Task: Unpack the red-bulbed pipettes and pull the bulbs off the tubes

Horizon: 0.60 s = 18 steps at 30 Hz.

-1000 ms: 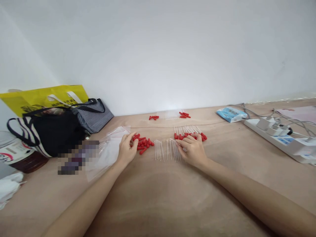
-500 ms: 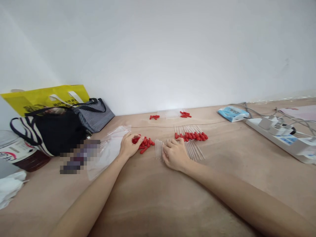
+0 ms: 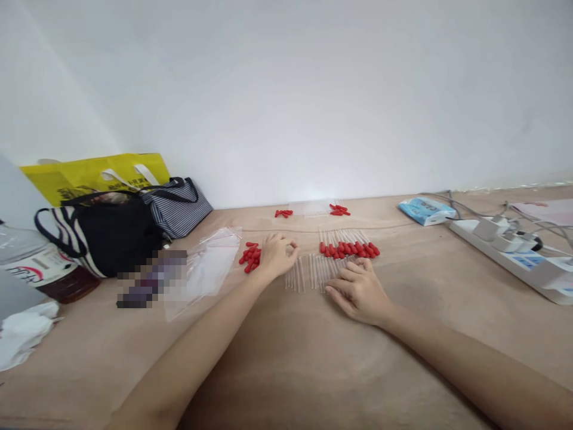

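My left hand (image 3: 278, 255) is curled in above the left end of a row of thin clear tubes (image 3: 295, 276), its fingertips drawn together. Whatever it may hold is hidden. Beside it on the left lies a pile of loose red rubber bulbs (image 3: 250, 258), partly covered by the hand. My right hand (image 3: 360, 291) rests over the right end of the tube row, fingers apart and touching or just above the tubes. Behind it, another row of clear tubes with red bulbs (image 3: 349, 249) on their near ends lies side by side.
Clear plastic bags (image 3: 208, 269) lie left of the bulbs. Further left are a black bag (image 3: 111, 239), a striped bag (image 3: 181, 209) and a bottle (image 3: 54, 269). Smaller red bulbs (image 3: 340, 210) lie near the wall. A blue packet (image 3: 426, 211) and power strip (image 3: 501, 251) stand right.
My left hand has moved right from the red bulb pile to the clear tubes. My right hand has shifted right along the tube row, uncovering its middle. The view has shifted slightly.
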### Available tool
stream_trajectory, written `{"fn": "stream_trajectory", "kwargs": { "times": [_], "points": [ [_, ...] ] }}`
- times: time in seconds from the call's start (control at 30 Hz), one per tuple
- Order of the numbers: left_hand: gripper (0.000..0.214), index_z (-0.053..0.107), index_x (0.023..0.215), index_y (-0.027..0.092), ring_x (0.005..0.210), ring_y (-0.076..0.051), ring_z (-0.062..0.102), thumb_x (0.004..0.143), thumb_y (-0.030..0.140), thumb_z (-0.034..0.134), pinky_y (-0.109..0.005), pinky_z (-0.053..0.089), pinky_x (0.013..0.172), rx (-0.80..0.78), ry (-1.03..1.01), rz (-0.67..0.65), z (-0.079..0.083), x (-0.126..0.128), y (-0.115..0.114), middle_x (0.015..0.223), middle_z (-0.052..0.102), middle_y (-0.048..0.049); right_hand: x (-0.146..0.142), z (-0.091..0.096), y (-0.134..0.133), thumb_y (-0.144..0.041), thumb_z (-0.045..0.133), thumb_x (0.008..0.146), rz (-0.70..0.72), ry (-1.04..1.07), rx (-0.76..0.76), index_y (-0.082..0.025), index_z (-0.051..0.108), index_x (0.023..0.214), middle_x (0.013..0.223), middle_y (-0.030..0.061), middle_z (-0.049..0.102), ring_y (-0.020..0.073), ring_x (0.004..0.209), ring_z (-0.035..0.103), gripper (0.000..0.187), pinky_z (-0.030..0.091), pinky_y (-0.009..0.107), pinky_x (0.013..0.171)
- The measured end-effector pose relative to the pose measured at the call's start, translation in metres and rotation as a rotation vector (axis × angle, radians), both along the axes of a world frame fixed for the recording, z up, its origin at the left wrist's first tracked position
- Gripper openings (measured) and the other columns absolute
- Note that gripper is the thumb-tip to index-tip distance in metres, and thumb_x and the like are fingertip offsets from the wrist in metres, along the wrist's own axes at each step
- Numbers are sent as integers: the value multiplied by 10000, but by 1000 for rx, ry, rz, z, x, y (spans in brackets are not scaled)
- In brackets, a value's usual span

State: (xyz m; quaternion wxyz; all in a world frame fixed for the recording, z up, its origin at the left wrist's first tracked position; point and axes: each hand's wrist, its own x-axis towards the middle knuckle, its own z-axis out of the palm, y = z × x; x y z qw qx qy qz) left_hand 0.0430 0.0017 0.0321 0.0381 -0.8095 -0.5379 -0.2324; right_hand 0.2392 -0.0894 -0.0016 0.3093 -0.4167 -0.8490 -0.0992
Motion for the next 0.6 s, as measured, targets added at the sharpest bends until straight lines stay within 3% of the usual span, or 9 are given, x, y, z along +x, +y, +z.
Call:
{"fn": "stream_trajectory", "kwargs": {
  "times": [0.1, 0.2, 0.43, 0.6],
  "points": [
    [252, 674, 714, 227, 937, -267, 510, 733, 426, 520, -408, 376, 797, -130, 44, 87, 2, 36, 11, 861, 622, -74, 18, 2, -5, -319, 435, 847, 75, -45, -18, -242, 628, 976, 872, 33, 628, 151, 811, 497, 246, 255, 353, 803],
    [308, 677, 641, 222, 942, -298, 517, 702, 482, 524, -431, 371, 791, -182, 60, 118, -1, 59, 21, 841, 641, -91, 26, 4, -4, -345, 426, 852, 126, -134, -32, -256, 581, 1074, 1094, 52, 587, 193, 1032, 469, 285, 279, 367, 847],
    [255, 667, 653, 185, 933, -299, 540, 647, 422, 571, -396, 390, 772, -208, 111, 139, -6, 79, 29, 864, 657, -120, 25, 3, 3, -347, 430, 851, 118, -121, -52, -259, 605, 1023, 1074, 49, 599, 196, 1070, 469, 261, 283, 401, 897],
    [260, 647, 601, 175, 937, -308, 520, 682, 396, 535, -417, 381, 782, -118, 103, 161, 5, 64, 21, 816, 636, -119, 28, 2, 3, -316, 460, 837, 93, 14, -51, -237, 627, 966, 956, 49, 627, 187, 952, 516, 225, 336, 382, 847]
  ]
}}
